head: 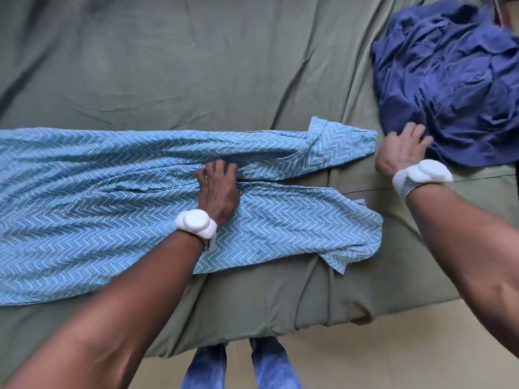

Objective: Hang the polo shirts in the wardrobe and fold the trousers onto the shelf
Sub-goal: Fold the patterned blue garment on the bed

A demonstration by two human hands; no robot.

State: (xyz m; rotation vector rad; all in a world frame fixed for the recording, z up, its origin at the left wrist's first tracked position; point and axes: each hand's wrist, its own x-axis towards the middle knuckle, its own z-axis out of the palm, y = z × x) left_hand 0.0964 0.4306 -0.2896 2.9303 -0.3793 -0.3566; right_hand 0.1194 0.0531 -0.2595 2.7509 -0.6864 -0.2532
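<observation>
A pair of light blue trousers (pixel 118 203) in thin woven cloth, printed with a fine zigzag pattern, is spread flat across a bed covered by an olive-green sheet (pixel 196 66). The two legs are laid side by side and run out to the right of the left hand (pixel 219 189), ending in hemmed cuffs; the farther cuff is turned up at one corner, and the nearer one is rumpled and drooping toward the mattress edge. The left hand is pressed down on the cloth where the two legs meet, its fingers curled into a bunched fold there, so the fabric appears to be gripped, though the fingertips are partly hidden in the crease. Soft ridges are gathered in the cloth just left of that hand.

The right hand (pixel 401 153) is held apart from the trousers, just beyond the far cuff, with fingers spread and relaxed; its fingertips are laid on the near edge of a crumpled heap of dark blue clothing (pixel 449 77), soft and heavily creased, piled beyond and to the right of it. A white padded band is worn on each wrist. Below the arms, the sheet is tucked around the mattress corner above a pale floor (pixel 393 355).
</observation>
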